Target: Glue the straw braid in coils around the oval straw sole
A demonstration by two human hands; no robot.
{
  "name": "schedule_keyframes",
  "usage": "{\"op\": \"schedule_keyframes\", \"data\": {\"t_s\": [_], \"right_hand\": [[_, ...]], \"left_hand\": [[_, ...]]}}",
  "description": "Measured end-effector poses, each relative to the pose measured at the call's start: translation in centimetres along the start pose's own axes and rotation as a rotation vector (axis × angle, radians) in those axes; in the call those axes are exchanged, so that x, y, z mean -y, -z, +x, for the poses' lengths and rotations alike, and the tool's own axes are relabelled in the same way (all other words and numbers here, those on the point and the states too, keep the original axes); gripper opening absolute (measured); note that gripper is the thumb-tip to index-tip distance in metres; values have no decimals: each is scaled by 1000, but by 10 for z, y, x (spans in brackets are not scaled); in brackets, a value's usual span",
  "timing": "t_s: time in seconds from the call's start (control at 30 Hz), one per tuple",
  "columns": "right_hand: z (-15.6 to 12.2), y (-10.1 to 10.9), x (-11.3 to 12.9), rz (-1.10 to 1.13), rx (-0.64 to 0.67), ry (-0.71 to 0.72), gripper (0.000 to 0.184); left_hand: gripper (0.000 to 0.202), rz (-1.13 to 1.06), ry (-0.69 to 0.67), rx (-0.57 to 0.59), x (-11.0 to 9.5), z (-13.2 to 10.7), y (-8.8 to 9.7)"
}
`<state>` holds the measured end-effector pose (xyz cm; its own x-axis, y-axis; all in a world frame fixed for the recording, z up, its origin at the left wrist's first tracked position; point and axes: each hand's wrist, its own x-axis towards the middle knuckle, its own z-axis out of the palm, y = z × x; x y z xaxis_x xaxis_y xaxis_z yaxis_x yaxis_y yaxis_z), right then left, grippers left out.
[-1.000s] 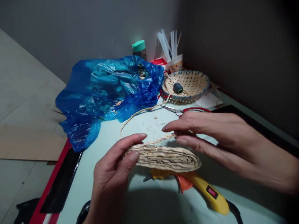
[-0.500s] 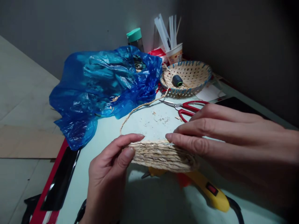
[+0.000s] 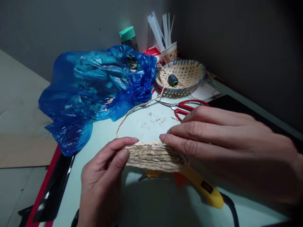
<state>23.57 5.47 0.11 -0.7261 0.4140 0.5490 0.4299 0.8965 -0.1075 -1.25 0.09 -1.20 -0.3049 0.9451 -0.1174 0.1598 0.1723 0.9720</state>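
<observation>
I hold a flat coil of braided straw rope point(image 3: 153, 157) edge-on above the pale table point(image 3: 144, 201). My left hand point(image 3: 101, 183) pinches its left rim between thumb and forefinger. My right hand point(image 3: 224, 145) lies along the coil's top edge with fingers stretched together, pressing the rope down onto it. A loose tail of the straw rope point(image 3: 132, 111) loops away towards the back of the table.
A yellow glue gun point(image 3: 203, 187) lies under the coil. Red-handled scissors point(image 3: 186, 106) lie behind, then a woven basket point(image 3: 182, 75) holding a dark thread spool point(image 3: 172, 80). A crumpled blue plastic bag point(image 3: 94, 88), a green-capped bottle point(image 3: 129, 37) and a paper cup of glue sticks point(image 3: 165, 47) stand at the back.
My right hand has moved from pinching the rope end above the coil to lying flat along its top edge. The view has drifted slightly right.
</observation>
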Motion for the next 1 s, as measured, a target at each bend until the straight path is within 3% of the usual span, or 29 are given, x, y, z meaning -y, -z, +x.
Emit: {"op": "schedule_keyframes", "data": {"t_s": [0.13,0.43,0.87,1.0], "right_hand": [[1,-8,3,-9,-140,-24,30],[5,-13,5,77,-204,-9,23],[4,-15,-2,203,-43,11,27],[3,-15,2,175,2,-65,28]], "left_hand": [[23,0,-6,4,0,1,0],[24,25,-43,-21,-4,1,-4],[15,3,-51,40,5,5,-1],[16,-1,-70,38,3,8,-3]]}}
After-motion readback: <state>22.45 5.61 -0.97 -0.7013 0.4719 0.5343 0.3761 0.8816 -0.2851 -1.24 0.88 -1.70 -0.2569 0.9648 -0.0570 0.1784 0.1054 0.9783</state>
